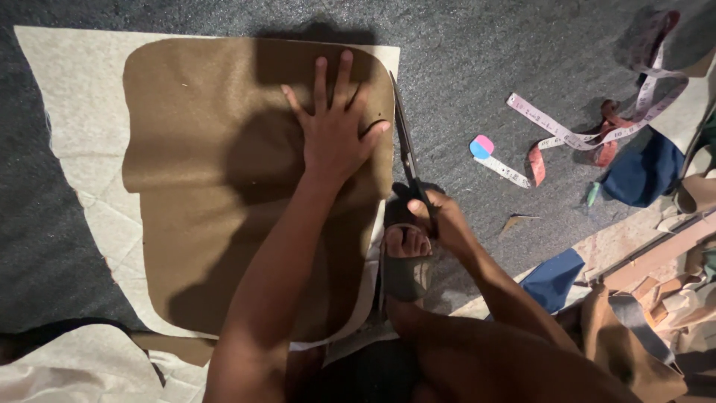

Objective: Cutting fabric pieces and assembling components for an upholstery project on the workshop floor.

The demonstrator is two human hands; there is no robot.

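Brown pattern piece (pixel 216 186) — flat, round-cornered

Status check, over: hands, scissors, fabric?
Left hand flat on brown pattern piece. Right hand shut on scissors, blades along the pattern's right edge over cream fabric. Foot beside the cut line.

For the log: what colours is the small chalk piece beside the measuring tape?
The chalk piece is half pink, half blue, clearest in the head view.
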